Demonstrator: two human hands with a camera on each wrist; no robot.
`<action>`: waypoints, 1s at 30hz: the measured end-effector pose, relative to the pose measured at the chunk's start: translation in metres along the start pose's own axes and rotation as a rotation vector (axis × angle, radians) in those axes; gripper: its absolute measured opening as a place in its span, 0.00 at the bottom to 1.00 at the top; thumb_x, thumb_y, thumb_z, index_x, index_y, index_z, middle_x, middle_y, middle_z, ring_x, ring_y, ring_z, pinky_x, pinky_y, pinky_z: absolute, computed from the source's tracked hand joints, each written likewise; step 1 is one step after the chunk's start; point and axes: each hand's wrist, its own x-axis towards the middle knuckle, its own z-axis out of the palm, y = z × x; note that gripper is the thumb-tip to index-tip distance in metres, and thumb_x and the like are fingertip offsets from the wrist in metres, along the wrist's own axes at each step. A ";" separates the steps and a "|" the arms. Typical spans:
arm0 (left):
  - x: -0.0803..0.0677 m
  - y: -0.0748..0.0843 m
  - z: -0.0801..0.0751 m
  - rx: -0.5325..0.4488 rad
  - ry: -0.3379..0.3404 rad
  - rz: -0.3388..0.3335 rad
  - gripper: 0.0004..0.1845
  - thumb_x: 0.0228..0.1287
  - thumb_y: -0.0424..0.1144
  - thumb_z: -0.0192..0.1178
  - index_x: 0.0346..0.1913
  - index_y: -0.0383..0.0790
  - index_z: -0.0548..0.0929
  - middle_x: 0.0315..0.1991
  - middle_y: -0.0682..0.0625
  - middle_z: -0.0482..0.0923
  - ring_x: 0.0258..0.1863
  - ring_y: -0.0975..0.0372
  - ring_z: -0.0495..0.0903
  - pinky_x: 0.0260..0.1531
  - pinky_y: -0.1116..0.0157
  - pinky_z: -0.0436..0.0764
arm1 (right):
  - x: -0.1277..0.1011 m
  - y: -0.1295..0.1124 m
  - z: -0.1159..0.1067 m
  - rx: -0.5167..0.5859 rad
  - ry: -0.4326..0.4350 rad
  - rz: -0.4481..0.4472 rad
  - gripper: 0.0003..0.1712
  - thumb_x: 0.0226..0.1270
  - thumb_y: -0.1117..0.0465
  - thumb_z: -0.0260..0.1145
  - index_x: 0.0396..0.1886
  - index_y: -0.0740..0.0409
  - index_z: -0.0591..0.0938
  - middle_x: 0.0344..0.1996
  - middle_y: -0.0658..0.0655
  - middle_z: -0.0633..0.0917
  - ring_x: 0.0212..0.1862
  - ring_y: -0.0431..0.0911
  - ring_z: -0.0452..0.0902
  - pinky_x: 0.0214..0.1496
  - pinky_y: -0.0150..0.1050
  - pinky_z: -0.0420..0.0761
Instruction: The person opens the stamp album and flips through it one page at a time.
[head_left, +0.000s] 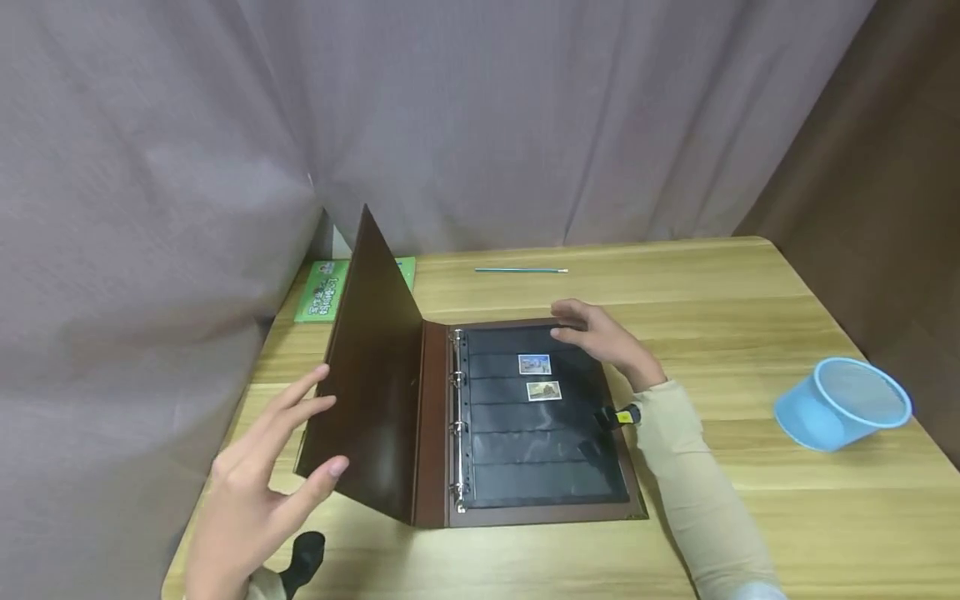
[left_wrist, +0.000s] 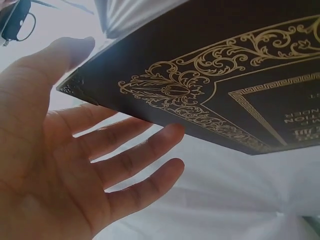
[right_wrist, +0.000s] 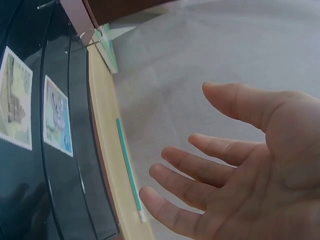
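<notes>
A brown ring-binder stamp album (head_left: 525, 417) lies open on the wooden table (head_left: 750, 317). Its front cover (head_left: 367, 375) stands nearly upright, its gold-ornamented outside (left_wrist: 240, 85) facing my left hand (head_left: 262, 467). That hand is open with spread fingers (left_wrist: 135, 155), touching the cover's outer face and edge. The black pocket page (head_left: 540, 450) holds two stamps (head_left: 535, 364) (head_left: 543, 391), also seen as stamps (right_wrist: 55, 115) in the right wrist view. My right hand (head_left: 600, 337) hovers open over the page's far right corner, fingers (right_wrist: 195, 180) relaxed and holding nothing.
A teal stick with a white tip (head_left: 521, 270) (right_wrist: 129, 170) lies beyond the album. A green booklet (head_left: 322, 290) sits at the far left behind the cover. A blue mesh cup (head_left: 843, 404) lies tipped at the right. Grey curtain encloses the table.
</notes>
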 end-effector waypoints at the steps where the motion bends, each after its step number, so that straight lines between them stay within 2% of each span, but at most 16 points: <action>1: -0.001 0.000 -0.001 -0.001 0.014 0.001 0.31 0.73 0.57 0.59 0.53 0.26 0.82 0.62 0.35 0.78 0.64 0.62 0.76 0.62 0.72 0.71 | 0.000 0.001 0.000 0.002 0.005 0.008 0.32 0.75 0.65 0.62 0.71 0.76 0.64 0.69 0.76 0.68 0.71 0.68 0.62 0.71 0.61 0.64; 7: -0.010 -0.006 -0.011 0.035 0.092 -0.022 0.31 0.72 0.55 0.61 0.52 0.23 0.82 0.59 0.33 0.80 0.63 0.64 0.77 0.61 0.73 0.71 | 0.005 0.008 -0.003 0.012 0.011 0.051 0.34 0.74 0.66 0.63 0.73 0.75 0.63 0.70 0.74 0.67 0.72 0.66 0.61 0.72 0.61 0.62; 14: -0.029 -0.020 -0.020 0.075 0.142 -0.104 0.27 0.71 0.50 0.63 0.52 0.23 0.83 0.61 0.32 0.77 0.65 0.62 0.76 0.62 0.73 0.71 | 0.009 0.016 -0.006 0.011 0.012 0.061 0.34 0.71 0.70 0.63 0.72 0.78 0.62 0.70 0.76 0.67 0.72 0.68 0.60 0.73 0.61 0.61; 19: -0.044 -0.031 -0.027 0.104 0.193 -0.169 0.20 0.67 0.40 0.68 0.51 0.24 0.84 0.61 0.33 0.78 0.64 0.63 0.76 0.62 0.74 0.71 | 0.009 0.019 -0.003 -0.026 0.012 0.061 0.35 0.70 0.71 0.64 0.71 0.79 0.62 0.69 0.77 0.67 0.72 0.70 0.59 0.73 0.62 0.60; 25: -0.057 -0.043 -0.033 0.174 0.241 -0.232 0.17 0.63 0.35 0.69 0.50 0.25 0.85 0.59 0.34 0.80 0.62 0.69 0.76 0.59 0.77 0.71 | 0.011 0.022 0.001 -0.123 0.002 0.045 0.37 0.67 0.71 0.66 0.71 0.81 0.62 0.70 0.78 0.65 0.72 0.71 0.58 0.73 0.63 0.59; 30: -0.072 -0.052 -0.039 0.226 0.253 -0.333 0.17 0.57 0.27 0.70 0.51 0.29 0.86 0.58 0.39 0.81 0.60 0.74 0.76 0.59 0.79 0.69 | 0.010 0.028 0.004 -0.171 -0.013 0.038 0.38 0.66 0.71 0.67 0.71 0.81 0.62 0.70 0.79 0.65 0.72 0.72 0.57 0.74 0.63 0.57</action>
